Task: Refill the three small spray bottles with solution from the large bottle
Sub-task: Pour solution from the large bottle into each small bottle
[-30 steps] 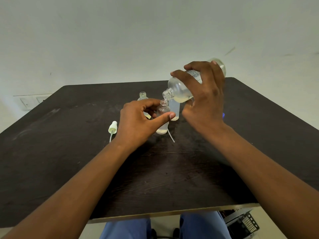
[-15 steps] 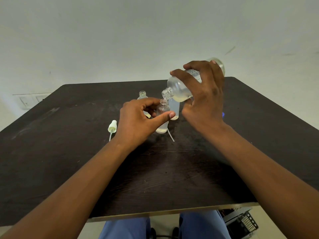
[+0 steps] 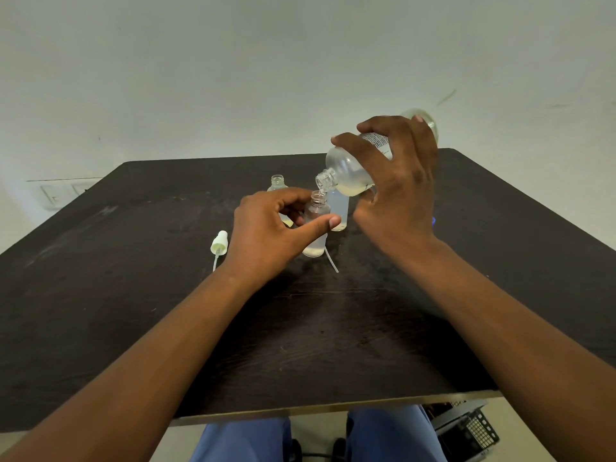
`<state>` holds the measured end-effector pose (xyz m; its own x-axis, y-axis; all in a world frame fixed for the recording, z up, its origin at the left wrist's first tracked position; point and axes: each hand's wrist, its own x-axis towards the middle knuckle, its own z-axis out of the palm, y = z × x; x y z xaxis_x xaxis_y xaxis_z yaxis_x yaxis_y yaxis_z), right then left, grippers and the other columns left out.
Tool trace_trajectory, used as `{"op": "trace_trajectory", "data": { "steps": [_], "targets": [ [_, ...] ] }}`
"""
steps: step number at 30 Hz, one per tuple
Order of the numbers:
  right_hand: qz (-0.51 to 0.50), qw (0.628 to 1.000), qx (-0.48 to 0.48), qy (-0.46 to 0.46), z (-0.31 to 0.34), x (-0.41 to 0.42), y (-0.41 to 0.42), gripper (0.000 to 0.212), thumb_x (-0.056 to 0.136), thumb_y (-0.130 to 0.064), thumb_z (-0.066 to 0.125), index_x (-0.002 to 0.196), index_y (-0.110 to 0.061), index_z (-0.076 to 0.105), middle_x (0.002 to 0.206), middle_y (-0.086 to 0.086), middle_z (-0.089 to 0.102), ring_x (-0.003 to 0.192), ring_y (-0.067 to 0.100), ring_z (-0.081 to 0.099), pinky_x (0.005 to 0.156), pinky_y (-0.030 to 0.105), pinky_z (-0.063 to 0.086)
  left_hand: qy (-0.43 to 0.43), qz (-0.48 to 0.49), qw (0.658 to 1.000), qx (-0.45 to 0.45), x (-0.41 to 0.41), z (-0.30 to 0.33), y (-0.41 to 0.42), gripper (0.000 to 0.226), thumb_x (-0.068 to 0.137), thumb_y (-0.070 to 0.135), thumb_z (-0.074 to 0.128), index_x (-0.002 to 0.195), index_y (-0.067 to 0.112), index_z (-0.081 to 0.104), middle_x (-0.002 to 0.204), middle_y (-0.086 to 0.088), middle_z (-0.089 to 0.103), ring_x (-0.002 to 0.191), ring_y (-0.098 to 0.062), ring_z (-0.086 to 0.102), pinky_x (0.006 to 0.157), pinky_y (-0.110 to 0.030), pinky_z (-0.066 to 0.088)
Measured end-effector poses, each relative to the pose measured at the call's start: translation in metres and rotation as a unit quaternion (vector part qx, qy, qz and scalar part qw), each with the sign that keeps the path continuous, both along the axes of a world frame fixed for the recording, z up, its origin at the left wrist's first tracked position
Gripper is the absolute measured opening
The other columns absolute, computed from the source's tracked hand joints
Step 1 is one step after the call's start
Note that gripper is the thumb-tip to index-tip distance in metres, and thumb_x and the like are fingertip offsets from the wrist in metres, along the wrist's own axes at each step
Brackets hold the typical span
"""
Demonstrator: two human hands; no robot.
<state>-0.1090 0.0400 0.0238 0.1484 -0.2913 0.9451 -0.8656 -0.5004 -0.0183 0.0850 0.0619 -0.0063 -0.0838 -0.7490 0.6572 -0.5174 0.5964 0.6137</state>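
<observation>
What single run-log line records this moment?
step: pouring | right hand: tilts large bottle | left hand: steadies small bottle | fill: low

The left hand (image 3: 273, 230) is reaching toward one o'clock, thumb and fingers (image 3: 328, 224) pinching a small bottle (image 3: 316, 228). The right hand (image 3: 398, 191), raised higher, is angling toward eleven o'clock, gripping the tilted large bottle (image 3: 350, 171).

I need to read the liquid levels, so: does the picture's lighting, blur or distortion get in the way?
Head view: soft, even light, no hard shadows or glare; the small bottle held by the left hand and the large bottle in the right hand look sharp enough; wide-angle bending skews the table edges.
</observation>
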Motion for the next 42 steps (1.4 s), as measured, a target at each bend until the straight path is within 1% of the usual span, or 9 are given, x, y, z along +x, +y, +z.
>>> {"op": "trace_trajectory", "data": {
  "steps": [5,9,13,20,23,26,32,42],
  "targets": [
    [-0.001,1.0,0.0,0.001,-0.0005,-0.0001,0.0004,0.067,0.067,0.001,0.051,0.125,-0.022,0.074,0.128,0.012,0.065,0.126,0.032,0.057,0.116,0.055,0.036,0.0,0.001,1.0,-0.001,-0.0003,-0.001,0.0005,0.037,0.081,0.054,0.083,0.106,0.026,0.081,0.087,0.015,0.076,0.078,-0.007,0.07,0.066,-0.019,0.052],
    [-0.001,1.0,0.001,0.003,-0.0001,-0.0002,0.001,0.067,0.067,0.002,0.052,0.125,-0.021,0.074,0.128,0.012,0.065,0.127,0.033,0.056,0.116,0.055,0.036,-0.003,0.002,1.0,0.0,0.0001,-0.0007,0.0006,0.037,0.081,0.054,0.083,0.107,0.027,0.081,0.088,0.017,0.076,0.079,-0.007,0.07,0.066,-0.019,0.053],
    [-0.001,1.0,-0.002,0.001,0.0,-0.0001,0.0011,0.067,0.067,0.002,0.049,0.125,-0.021,0.074,0.128,0.012,0.065,0.126,0.033,0.057,0.117,0.054,0.036,-0.004,0.001,1.0,0.002,-0.0004,-0.0006,0.0008,0.038,0.081,0.054,0.083,0.107,0.027,0.081,0.088,0.016,0.076,0.079,-0.007,0.071,0.067,-0.02,0.055],
    [-0.002,1.0,-0.004,-0.001,-0.0001,0.0001,0.0019,0.067,0.067,0.001,0.047,0.124,-0.021,0.074,0.128,0.012,0.065,0.126,0.033,0.057,0.118,0.053,0.034,-0.004,0.002,1.0,0.0,-0.0004,-0.0001,0.001,0.034,0.08,0.055,0.083,0.106,0.032,0.08,0.088,0.019,0.076,0.08,-0.006,0.071,0.068,-0.022,0.057],
    [0.004,1.0,-0.004,-0.004,-0.0002,0.0007,0.0013,0.068,0.064,0.005,0.052,0.123,-0.02,0.075,0.127,0.012,0.065,0.125,0.034,0.059,0.118,0.054,0.034,-0.001,-0.001,1.0,-0.003,-0.0004,-0.0002,0.0012,0.035,0.08,0.053,0.084,0.105,0.028,0.081,0.087,0.017,0.076,0.078,-0.008,0.071,0.066,-0.019,0.054],
    [0.003,1.0,-0.007,-0.005,-0.0006,0.0008,0.0015,0.068,0.064,0.006,0.054,0.123,-0.02,0.075,0.127,0.012,0.065,0.126,0.032,0.057,0.118,0.054,0.034,0.001,0.001,1.0,-0.003,-0.0006,-0.0006,0.0007,0.037,0.08,0.053,0.084,0.106,0.027,0.082,0.086,0.017,0.076,0.077,-0.007,0.07,0.065,-0.017,0.05],
    [0.0,1.0,-0.009,-0.005,0.0002,0.0004,0.0018,0.067,0.064,0.008,0.057,0.122,-0.02,0.075,0.127,0.012,0.065,0.126,0.032,0.057,0.12,0.052,0.033,0.003,-0.004,1.0,0.001,-0.001,-0.0003,0.0014,0.037,0.08,0.053,0.085,0.106,0.026,0.082,0.087,0.016,0.076,0.077,-0.009,0.07,0.064,-0.018,0.052],
    [0.005,1.0,-0.007,-0.002,0.0004,0.0009,0.0031,0.065,0.067,0.004,0.051,0.123,-0.02,0.075,0.127,0.012,0.065,0.126,0.033,0.057,0.12,0.053,0.033,-0.004,0.0,1.0,-0.005,-0.0003,0.0003,0.0025,0.034,0.081,0.053,0.084,0.103,0.027,0.082,0.085,0.016,0.076,0.077,-0.009,0.07,0.065,-0.018,0.051]
  ]
}}
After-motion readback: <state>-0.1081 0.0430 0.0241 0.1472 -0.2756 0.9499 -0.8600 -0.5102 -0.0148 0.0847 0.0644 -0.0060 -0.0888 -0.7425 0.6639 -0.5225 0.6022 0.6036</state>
